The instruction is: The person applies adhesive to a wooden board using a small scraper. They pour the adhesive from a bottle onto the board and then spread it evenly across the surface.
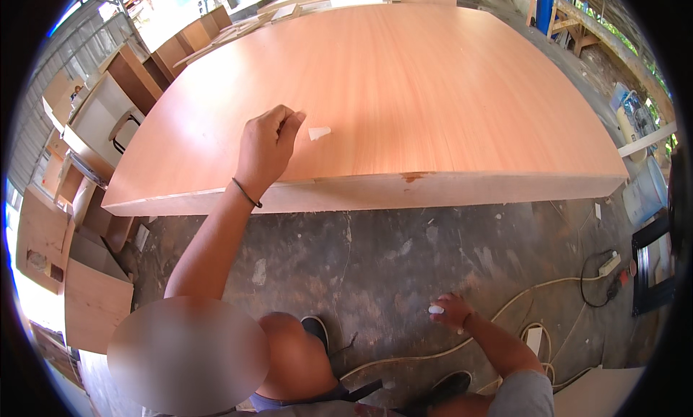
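Note:
My left hand point(268, 143) is raised over the large wood-grain panel point(433, 92), thumb and fingers closed in a pinch. Whatever they hold, if anything, is too small to make out. Just right of the fingertips, a small white scrap point(319, 133) shows against the panel, apart from the hand. Lower and to the right, my right hand point(454, 312) hangs over the floor, its fingers closed around a small white object point(436, 309). Most of that object is hidden in the palm, so its kind cannot be told.
The panel's pale front edge point(346, 194) has a brown chipped spot. Cabinets and boards point(97, 301) stand along the left. A yellowish cord point(520, 294) winds over the concrete floor point(361, 265) to a power strip point(610, 265). A black frame point(650, 265) stands at right.

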### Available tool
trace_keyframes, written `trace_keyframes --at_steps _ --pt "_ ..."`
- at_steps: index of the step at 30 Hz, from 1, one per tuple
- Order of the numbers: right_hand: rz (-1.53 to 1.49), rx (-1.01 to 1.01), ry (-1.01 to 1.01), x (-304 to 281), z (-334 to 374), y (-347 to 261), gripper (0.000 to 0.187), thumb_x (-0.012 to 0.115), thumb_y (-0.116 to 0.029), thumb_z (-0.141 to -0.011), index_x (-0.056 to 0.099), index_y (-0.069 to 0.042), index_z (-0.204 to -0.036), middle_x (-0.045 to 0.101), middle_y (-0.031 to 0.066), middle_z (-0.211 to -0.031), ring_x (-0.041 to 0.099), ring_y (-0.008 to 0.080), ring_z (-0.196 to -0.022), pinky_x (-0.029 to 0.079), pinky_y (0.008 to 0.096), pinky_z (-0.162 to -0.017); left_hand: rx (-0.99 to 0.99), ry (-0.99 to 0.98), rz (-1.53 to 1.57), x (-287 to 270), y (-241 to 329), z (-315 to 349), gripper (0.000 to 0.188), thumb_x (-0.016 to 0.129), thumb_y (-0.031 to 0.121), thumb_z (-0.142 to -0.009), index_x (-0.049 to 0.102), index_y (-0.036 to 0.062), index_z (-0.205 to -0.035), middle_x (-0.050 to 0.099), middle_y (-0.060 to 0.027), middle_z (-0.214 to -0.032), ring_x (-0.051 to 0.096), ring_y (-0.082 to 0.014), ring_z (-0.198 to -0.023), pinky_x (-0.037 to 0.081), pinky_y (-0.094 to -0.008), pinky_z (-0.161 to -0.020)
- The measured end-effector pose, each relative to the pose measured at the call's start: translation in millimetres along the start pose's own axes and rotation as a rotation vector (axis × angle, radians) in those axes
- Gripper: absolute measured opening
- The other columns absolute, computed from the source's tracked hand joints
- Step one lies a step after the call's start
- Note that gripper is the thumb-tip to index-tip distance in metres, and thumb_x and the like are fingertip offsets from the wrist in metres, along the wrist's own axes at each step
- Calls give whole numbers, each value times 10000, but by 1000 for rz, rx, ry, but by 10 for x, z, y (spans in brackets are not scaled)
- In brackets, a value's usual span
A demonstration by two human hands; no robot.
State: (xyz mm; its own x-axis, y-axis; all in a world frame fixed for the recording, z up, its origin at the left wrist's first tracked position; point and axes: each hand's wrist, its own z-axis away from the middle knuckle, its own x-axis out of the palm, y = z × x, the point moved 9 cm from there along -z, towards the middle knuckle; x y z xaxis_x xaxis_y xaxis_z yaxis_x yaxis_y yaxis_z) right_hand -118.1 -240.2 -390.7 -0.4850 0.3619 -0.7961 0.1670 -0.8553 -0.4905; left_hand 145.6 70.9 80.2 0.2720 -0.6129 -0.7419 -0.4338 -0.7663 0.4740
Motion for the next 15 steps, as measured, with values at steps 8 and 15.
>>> trace_keyframes --at_steps 8,15 --pt "-38 -58 84 -87 -22 -34 480 624 -506 -869 649 -174 -1216 609 86 -1227 535 331 -1167 447 462 -989 354 -116 -121 268 150 59 243 648 208 -905 675 19 -1054 667 -103 -979 611 -258 -917 488 -373 -835" --pt "-98 -109 177 -410 -38 -321 437 635 -467 -877 662 -133 -1158 633 123 -1157 569 348 -1103 472 430 -952 278 -137 -69 176 160 143 265 654 152 -884 681 19 -1112 657 -93 -1007 599 -216 -853 491 -335 -799"
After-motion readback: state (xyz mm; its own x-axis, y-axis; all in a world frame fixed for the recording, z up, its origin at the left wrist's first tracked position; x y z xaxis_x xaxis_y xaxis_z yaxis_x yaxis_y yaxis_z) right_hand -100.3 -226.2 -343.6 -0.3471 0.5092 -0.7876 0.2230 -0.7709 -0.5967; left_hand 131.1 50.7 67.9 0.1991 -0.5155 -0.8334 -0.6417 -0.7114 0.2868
